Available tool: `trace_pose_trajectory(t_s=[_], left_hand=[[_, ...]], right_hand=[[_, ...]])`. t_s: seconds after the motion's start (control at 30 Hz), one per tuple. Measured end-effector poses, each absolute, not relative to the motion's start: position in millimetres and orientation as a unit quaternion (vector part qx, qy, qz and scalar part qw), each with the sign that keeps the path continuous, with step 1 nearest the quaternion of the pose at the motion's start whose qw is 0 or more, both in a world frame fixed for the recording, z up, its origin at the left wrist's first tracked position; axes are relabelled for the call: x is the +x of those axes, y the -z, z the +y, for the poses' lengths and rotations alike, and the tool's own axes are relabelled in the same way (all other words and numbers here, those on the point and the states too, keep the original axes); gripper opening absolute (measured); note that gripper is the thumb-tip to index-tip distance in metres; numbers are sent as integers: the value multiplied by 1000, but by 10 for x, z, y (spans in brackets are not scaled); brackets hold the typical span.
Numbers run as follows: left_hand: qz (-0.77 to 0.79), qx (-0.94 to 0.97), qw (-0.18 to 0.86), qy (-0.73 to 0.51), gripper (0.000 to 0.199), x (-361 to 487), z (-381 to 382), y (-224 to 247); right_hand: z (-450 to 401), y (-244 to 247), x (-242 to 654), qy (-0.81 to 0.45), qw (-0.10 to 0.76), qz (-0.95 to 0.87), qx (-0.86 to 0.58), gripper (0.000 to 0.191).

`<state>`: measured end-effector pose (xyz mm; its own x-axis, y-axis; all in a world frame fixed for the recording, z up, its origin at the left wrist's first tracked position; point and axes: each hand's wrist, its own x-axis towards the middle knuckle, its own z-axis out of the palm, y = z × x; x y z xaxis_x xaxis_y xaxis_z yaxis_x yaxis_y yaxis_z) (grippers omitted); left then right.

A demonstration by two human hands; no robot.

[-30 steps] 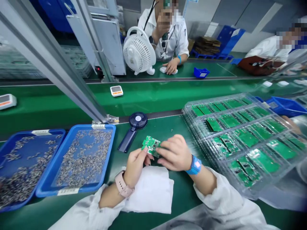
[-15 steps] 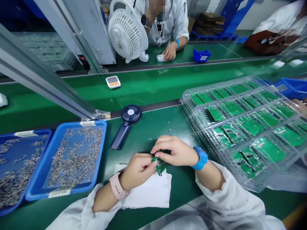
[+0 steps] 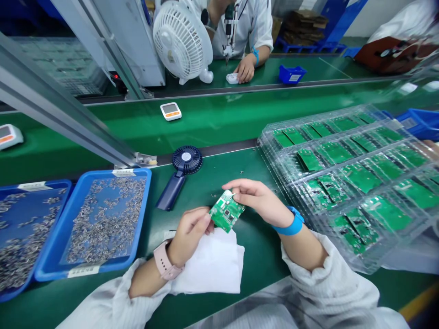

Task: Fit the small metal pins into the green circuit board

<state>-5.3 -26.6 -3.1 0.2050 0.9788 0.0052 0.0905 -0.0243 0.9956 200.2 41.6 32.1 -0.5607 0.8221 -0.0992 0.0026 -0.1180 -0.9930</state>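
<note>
A green circuit board (image 3: 227, 211) is tilted above a white cloth (image 3: 212, 269), its component side facing me. My left hand (image 3: 192, 233) is closed on the board's left edge, thumb in front and fingers behind. At the upper right corner my right hand (image 3: 260, 201) has thumb and fingers pinched against the board. Whether a small part is also between those fingertips, I cannot tell. A few tiny metal pieces (image 3: 242, 172) lie on the green table (image 3: 226, 164) beyond the hands.
Two blue trays of small metal parts, a near one (image 3: 142, 214) and a farther one (image 3: 66, 185), stand left. A dark handheld fan (image 3: 187, 160) lies ahead. Stacked clear trays (image 3: 291, 176) of circuit boards fill the right. Across the green belt (image 3: 219, 109), a co-worker's hand (image 3: 246, 68) holds a white part.
The circuit board has been raised and turned, so more of its face shows. My right hand has shifted right and uncovers the board; my left hand has moved slightly left.
</note>
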Motion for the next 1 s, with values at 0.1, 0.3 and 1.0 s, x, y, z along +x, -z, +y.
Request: trace_pose_trajectory(t_s=[0.1,0.3,1.0], left_hand=[[468,582,507,-430,56,-62,-269,51],[494,558,519,-419,50,-56,-267,0],[336,772,341,-418,38,7,-310,10]], right_hand=[[401,-268,1947,-695,329,-540,-343,26],[396,-220,1914,-671,303,-595,-323,25],[481,-79,1942,-91,159,-916,-357,23]])
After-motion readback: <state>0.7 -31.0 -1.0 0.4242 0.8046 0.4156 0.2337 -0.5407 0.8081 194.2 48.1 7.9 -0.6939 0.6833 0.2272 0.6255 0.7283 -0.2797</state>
